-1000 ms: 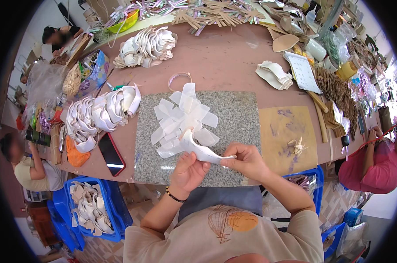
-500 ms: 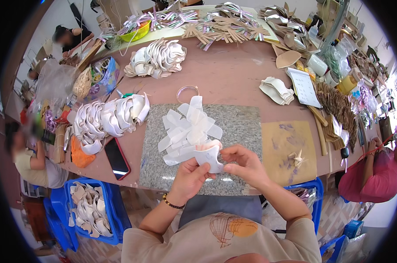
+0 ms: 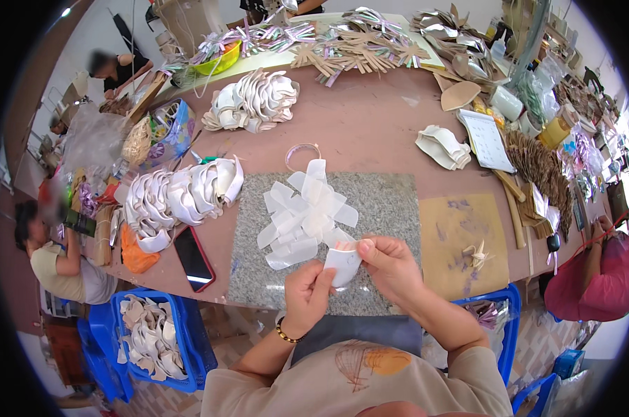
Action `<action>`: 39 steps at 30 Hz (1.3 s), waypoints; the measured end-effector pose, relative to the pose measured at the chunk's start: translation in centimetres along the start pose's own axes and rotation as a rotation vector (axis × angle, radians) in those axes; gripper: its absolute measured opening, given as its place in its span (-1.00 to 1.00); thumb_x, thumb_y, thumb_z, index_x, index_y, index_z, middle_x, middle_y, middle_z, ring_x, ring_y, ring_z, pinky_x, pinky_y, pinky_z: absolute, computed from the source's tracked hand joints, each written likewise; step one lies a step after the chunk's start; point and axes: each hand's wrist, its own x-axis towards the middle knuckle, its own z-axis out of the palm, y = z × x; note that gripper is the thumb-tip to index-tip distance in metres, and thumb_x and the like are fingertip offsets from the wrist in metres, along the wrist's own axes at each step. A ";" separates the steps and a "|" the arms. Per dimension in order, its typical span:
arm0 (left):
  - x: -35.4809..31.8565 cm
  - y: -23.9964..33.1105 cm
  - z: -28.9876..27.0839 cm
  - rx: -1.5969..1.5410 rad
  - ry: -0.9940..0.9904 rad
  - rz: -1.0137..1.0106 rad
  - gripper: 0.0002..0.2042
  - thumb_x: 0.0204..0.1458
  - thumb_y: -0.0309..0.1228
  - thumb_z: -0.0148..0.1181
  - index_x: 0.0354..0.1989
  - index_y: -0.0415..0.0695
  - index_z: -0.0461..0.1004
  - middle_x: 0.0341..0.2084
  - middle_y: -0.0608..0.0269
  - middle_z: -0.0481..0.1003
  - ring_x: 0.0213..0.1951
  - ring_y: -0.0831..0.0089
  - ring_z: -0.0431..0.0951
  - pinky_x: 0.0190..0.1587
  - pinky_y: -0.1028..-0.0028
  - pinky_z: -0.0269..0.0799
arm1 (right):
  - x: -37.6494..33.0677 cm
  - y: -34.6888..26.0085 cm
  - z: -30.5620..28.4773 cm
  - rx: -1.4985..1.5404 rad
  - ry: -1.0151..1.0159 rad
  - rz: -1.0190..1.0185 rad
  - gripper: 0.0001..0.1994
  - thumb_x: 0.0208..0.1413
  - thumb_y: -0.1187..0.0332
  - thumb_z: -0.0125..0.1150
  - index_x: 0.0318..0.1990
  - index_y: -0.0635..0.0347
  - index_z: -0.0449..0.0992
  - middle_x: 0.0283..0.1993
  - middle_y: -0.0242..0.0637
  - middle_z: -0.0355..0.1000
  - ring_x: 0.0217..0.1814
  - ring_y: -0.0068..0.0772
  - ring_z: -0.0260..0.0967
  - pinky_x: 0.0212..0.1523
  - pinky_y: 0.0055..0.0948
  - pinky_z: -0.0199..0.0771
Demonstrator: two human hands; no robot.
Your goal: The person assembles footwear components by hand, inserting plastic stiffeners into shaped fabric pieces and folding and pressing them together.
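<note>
Both hands met just over the near edge of the grey stone slab (image 3: 391, 208). The left hand (image 3: 306, 292) and right hand (image 3: 391, 267) each pinched the white strip (image 3: 344, 265), its grip apparently thumb against forefinger, though the fold was hard to make out. Shaping it well probably meant keeping the pinch close and even. The loose strip pile (image 3: 304, 215) lay just beyond; the phone (image 3: 194, 258) sat left on the counter (image 3: 370, 132), leaving open slab to the right.
</note>
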 end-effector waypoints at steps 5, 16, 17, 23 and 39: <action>0.8 -0.1 0.5 0.202 0.022 0.143 -0.90 0.05 -0.51 0.11 -0.44 -0.30 0.44 -0.58 0.31 0.38 -0.50 0.61 0.40 -0.42 0.61 0.31 | 1.2 0.5 -0.4 0.031 0.086 -0.025 -0.82 0.16 0.35 0.07 -0.34 0.30 0.51 -0.32 -0.34 0.47 -0.32 -0.63 0.30 -0.25 -0.55 0.30; 2.0 3.3 -1.8 0.453 -0.027 0.301 -0.92 -0.06 -0.54 0.21 -0.39 -0.27 0.51 -0.53 0.18 0.47 -0.51 0.50 0.45 -0.47 0.56 0.32 | 2.7 0.9 0.5 0.019 0.034 -0.108 -0.86 0.13 0.38 0.09 -0.32 0.27 0.48 -0.27 -0.25 0.49 -0.26 -0.51 0.40 -0.17 -0.46 0.38; 2.5 3.4 -2.1 0.485 -0.018 0.341 -0.91 -0.06 -0.52 0.22 -0.39 -0.28 0.52 -0.56 0.15 0.46 -0.57 0.47 0.45 -0.53 0.53 0.32 | 3.1 0.9 0.5 0.006 0.041 -0.147 -0.88 0.12 0.39 0.10 -0.32 0.27 0.47 -0.27 -0.25 0.49 -0.26 -0.53 0.40 -0.18 -0.48 0.38; 5.4 4.3 -3.8 0.673 -0.083 0.589 -0.92 -0.07 -0.51 0.20 -0.44 -0.25 0.47 -0.62 0.17 0.40 -0.62 0.29 0.35 -0.46 0.40 0.27 | 4.4 -1.6 0.4 -0.378 -0.105 -0.065 -0.88 0.05 0.48 0.20 -0.29 0.32 0.42 -0.30 -0.35 0.46 -0.27 -0.65 0.37 -0.28 -0.60 0.41; 15.1 6.9 -8.5 0.627 0.030 0.626 -0.91 0.04 -0.48 0.06 -0.41 -0.23 0.44 -0.71 0.23 0.35 -0.68 0.47 0.31 -0.58 0.47 0.19 | 12.9 -4.2 2.2 -0.613 -0.153 -0.262 -0.87 0.11 0.44 0.12 -0.26 0.32 0.41 -0.36 -0.37 0.41 -0.34 -0.71 0.29 -0.34 -0.64 0.31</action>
